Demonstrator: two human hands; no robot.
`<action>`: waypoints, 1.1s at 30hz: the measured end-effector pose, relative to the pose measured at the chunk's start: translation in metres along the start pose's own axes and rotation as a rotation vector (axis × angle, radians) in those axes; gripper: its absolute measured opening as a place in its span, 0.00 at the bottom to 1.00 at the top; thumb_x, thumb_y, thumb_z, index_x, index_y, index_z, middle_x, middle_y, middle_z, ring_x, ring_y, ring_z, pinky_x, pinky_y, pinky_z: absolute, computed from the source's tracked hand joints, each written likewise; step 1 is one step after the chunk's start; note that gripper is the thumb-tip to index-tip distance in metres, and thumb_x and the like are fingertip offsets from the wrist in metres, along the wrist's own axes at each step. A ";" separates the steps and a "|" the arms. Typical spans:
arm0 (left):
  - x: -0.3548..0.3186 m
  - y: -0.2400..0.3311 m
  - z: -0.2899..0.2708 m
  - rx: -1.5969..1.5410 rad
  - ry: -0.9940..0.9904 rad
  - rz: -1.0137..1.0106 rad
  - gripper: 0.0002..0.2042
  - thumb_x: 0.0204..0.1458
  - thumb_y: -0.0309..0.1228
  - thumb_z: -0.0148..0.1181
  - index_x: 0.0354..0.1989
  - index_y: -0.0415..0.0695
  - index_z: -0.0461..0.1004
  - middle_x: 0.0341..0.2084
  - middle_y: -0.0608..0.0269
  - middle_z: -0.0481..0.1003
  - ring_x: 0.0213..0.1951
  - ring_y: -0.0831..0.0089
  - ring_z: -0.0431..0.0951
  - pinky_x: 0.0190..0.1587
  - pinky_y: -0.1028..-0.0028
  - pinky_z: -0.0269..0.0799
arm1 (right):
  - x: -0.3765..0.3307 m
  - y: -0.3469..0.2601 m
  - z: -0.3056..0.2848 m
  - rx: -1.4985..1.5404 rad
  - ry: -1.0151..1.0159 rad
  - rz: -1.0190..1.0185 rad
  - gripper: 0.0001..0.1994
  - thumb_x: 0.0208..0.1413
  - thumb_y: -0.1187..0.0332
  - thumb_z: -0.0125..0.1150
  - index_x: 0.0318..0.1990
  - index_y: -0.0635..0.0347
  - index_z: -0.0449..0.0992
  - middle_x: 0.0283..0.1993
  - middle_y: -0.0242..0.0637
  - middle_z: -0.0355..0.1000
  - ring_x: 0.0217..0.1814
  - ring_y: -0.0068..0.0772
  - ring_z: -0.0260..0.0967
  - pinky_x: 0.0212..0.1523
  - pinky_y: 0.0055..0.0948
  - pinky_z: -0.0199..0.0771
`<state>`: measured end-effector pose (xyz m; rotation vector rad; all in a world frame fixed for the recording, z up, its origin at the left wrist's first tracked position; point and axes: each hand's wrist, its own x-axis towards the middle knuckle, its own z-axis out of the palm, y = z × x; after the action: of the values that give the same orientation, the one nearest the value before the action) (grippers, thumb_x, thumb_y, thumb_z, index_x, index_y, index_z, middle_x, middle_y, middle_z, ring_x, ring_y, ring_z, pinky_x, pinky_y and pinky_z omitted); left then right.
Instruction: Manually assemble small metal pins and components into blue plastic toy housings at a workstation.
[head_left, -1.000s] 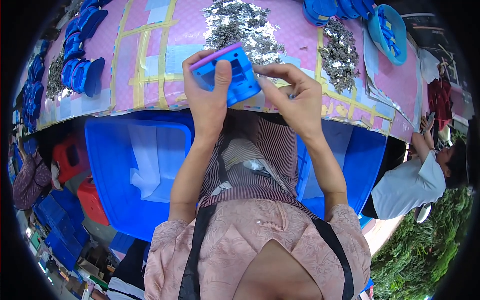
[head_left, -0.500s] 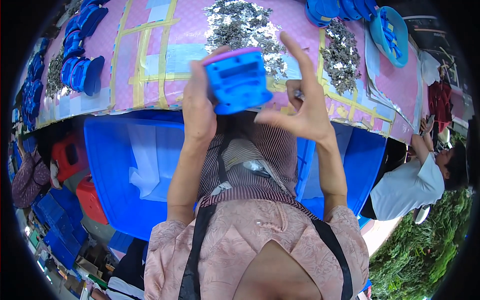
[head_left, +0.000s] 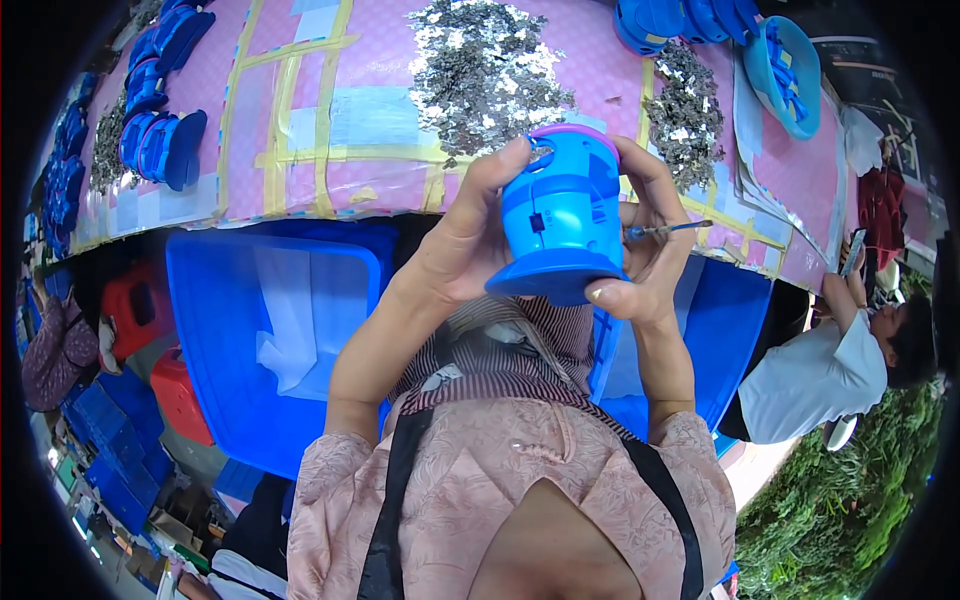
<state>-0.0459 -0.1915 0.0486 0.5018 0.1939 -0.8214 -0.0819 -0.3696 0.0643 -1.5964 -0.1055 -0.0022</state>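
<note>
Touching left hand (head_left: pixel 470 236) and right hand (head_left: pixel 657 272), the blue casing (head_left: pixel 570 218) sits between.

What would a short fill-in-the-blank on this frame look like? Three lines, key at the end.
1. The plastic part held between the left hand and the right hand is mainly ____ in colour.
2. A thin tool pokes out from the ____ hand.
3. The crossing tape strips on the pink table are ____ in colour.

Missing words: blue; right; yellow.
</note>
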 end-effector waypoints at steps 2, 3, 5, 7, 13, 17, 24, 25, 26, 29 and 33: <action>0.001 -0.002 0.001 0.015 0.009 -0.019 0.36 0.53 0.59 0.56 0.57 0.38 0.66 0.47 0.51 0.75 0.46 0.64 0.79 0.50 0.64 0.78 | -0.001 -0.003 0.002 0.094 0.060 0.118 0.52 0.22 0.61 0.79 0.62 0.67 0.62 0.22 0.20 0.69 0.20 0.06 0.53 0.23 0.12 0.44; 0.002 -0.002 0.001 0.032 0.017 -0.037 0.36 0.53 0.60 0.56 0.57 0.38 0.66 0.47 0.51 0.75 0.46 0.64 0.79 0.51 0.64 0.78 | -0.002 -0.002 0.003 0.094 0.061 0.120 0.52 0.22 0.61 0.79 0.62 0.67 0.62 0.22 0.20 0.69 0.20 0.06 0.53 0.23 0.12 0.44; 0.004 -0.003 0.001 0.002 -0.021 -0.050 0.36 0.53 0.60 0.56 0.57 0.38 0.66 0.47 0.51 0.75 0.46 0.64 0.79 0.51 0.64 0.77 | -0.003 0.000 0.004 0.106 0.113 0.127 0.51 0.22 0.60 0.78 0.62 0.67 0.63 0.22 0.19 0.67 0.20 0.07 0.53 0.23 0.13 0.43; 0.005 -0.003 0.001 -0.027 -0.061 -0.063 0.36 0.53 0.60 0.55 0.57 0.38 0.66 0.46 0.51 0.75 0.46 0.64 0.79 0.51 0.64 0.77 | -0.006 0.001 0.002 0.056 0.109 0.115 0.51 0.22 0.59 0.78 0.61 0.68 0.64 0.20 0.18 0.64 0.20 0.07 0.52 0.24 0.14 0.43; 0.006 -0.002 0.000 0.092 -0.104 -0.036 0.37 0.53 0.61 0.55 0.58 0.38 0.65 0.49 0.49 0.74 0.48 0.63 0.79 0.52 0.64 0.77 | -0.008 -0.001 0.000 0.030 0.100 0.124 0.51 0.23 0.59 0.77 0.62 0.69 0.64 0.18 0.14 0.55 0.21 0.07 0.50 0.27 0.15 0.42; 0.004 -0.003 0.003 0.016 -0.109 -0.074 0.37 0.54 0.61 0.55 0.57 0.38 0.65 0.48 0.50 0.74 0.48 0.64 0.79 0.52 0.65 0.77 | -0.009 -0.005 0.001 0.067 0.117 0.148 0.50 0.22 0.59 0.77 0.62 0.70 0.65 0.17 0.14 0.52 0.21 0.08 0.48 0.28 0.15 0.41; -0.002 -0.001 0.008 -0.010 -0.057 -0.159 0.35 0.54 0.60 0.54 0.57 0.39 0.64 0.46 0.54 0.75 0.44 0.67 0.81 0.45 0.67 0.81 | -0.014 -0.013 0.004 0.087 0.167 0.175 0.51 0.20 0.59 0.76 0.61 0.70 0.66 0.21 0.16 0.57 0.22 0.08 0.48 0.28 0.15 0.43; -0.003 -0.001 0.009 0.015 -0.090 -0.169 0.35 0.54 0.60 0.54 0.57 0.39 0.64 0.46 0.54 0.75 0.44 0.67 0.81 0.42 0.68 0.82 | -0.017 -0.011 0.001 -0.002 0.142 0.104 0.52 0.20 0.59 0.77 0.62 0.70 0.65 0.23 0.16 0.59 0.23 0.08 0.49 0.29 0.15 0.44; -0.004 0.000 0.009 0.041 -0.122 -0.180 0.36 0.54 0.61 0.54 0.57 0.39 0.64 0.46 0.54 0.75 0.44 0.68 0.81 0.40 0.68 0.82 | -0.019 -0.010 0.000 -0.090 0.117 0.034 0.53 0.20 0.59 0.77 0.62 0.70 0.64 0.24 0.17 0.61 0.23 0.08 0.49 0.30 0.14 0.45; -0.003 0.001 0.006 0.116 -0.147 -0.182 0.37 0.53 0.62 0.54 0.57 0.39 0.64 0.46 0.53 0.76 0.42 0.68 0.81 0.37 0.69 0.83 | -0.022 -0.019 0.009 0.151 0.177 0.166 0.54 0.20 0.60 0.77 0.64 0.70 0.62 0.25 0.17 0.61 0.24 0.08 0.48 0.31 0.13 0.46; -0.006 -0.001 0.008 0.089 -0.099 -0.200 0.38 0.51 0.63 0.55 0.56 0.39 0.64 0.44 0.53 0.76 0.40 0.69 0.81 0.34 0.70 0.82 | -0.024 -0.024 0.011 0.085 0.185 0.183 0.55 0.20 0.62 0.78 0.65 0.69 0.61 0.24 0.16 0.60 0.25 0.08 0.48 0.33 0.12 0.46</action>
<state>-0.0507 -0.1924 0.0570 0.5293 0.1179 -1.0513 -0.1077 -0.3599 0.0864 -1.5085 0.1827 -0.0035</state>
